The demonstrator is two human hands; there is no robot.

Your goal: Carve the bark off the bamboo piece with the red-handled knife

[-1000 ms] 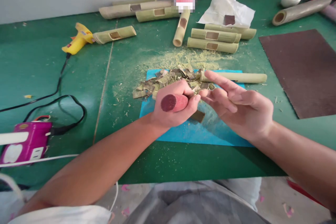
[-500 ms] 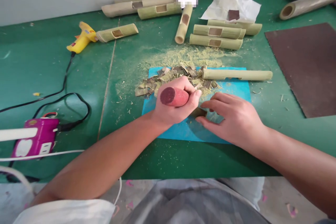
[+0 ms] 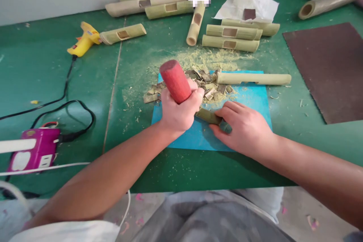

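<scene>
My left hand [image 3: 180,107] is wrapped around a thick red cylindrical handle [image 3: 176,80], which tilts up and to the left. Whatever is at the handle's lower end is hidden behind the hand. With bent fingers, my right hand [image 3: 246,126] grips a short green bamboo piece [image 3: 208,116] lying over the blue sheet [image 3: 195,141]. The left end of that piece meets my left fist. Just above both hands, bamboo chips [image 3: 219,90] and sawdust are heaped. Behind the right hand lies a pale notched bamboo tube [image 3: 272,79].
More bamboo tubes with cut windows [image 3: 231,43] lie at the back, some under white paper [image 3: 246,3]. A yellow glue gun [image 3: 82,42] and a purple power socket [image 3: 35,147] with cords are on the left. A dark brown sheet [image 3: 329,72] covers the right side.
My left hand has shifted slightly left, and the red handle has swung more upright. My right hand has closed onto the bamboo piece, more of which now shows. The view has shifted slightly.
</scene>
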